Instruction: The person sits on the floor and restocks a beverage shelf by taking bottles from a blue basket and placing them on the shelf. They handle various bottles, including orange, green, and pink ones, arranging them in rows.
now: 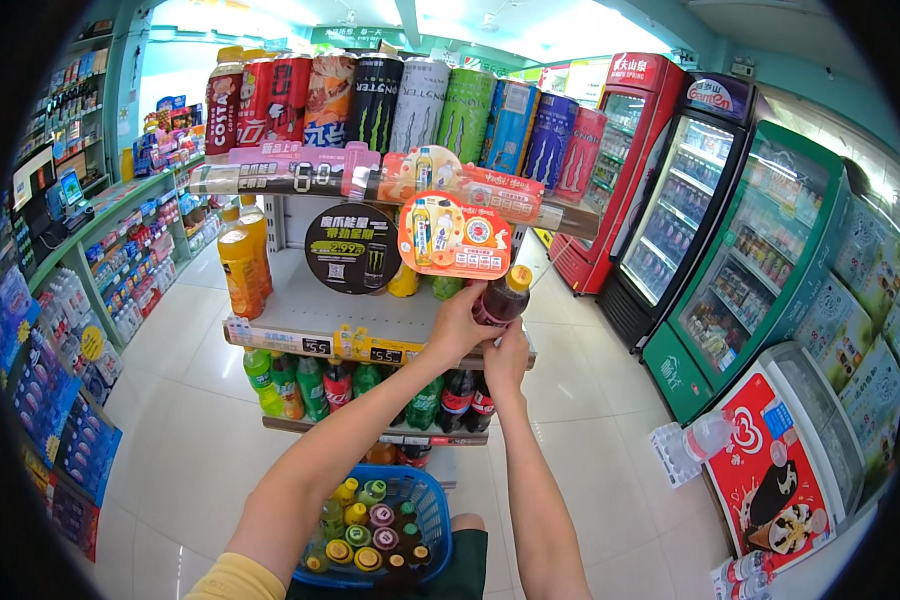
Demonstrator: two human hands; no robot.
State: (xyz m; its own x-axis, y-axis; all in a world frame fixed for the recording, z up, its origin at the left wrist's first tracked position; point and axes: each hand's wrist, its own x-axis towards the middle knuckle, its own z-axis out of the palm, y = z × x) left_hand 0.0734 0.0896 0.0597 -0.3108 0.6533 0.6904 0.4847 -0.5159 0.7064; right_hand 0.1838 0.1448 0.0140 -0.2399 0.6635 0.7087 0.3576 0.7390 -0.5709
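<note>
A dark drink bottle with a yellow cap (507,294) is held between my two hands at the right end of the middle shelf (330,309). My left hand (461,319) wraps around its side, the thumb across the label. Lower down, my right hand (507,358) grips near the bottle's base. The bottle leans slightly to the right. Behind my left hand, a green bottle (447,287) and a yellow bottle (403,283) are partly hidden by a hanging orange promotion card (456,236). Orange juice bottles (240,270) stand at the shelf's left end.
A blue plastic basket (441,517) full of capped bottles sits by my legs. Large cans (375,97) line the top shelf; soda bottles (424,401) fill the one below. A round black sign (352,249) hangs in front. Drink coolers (750,255) and an ice-cream freezer (787,465) stand right.
</note>
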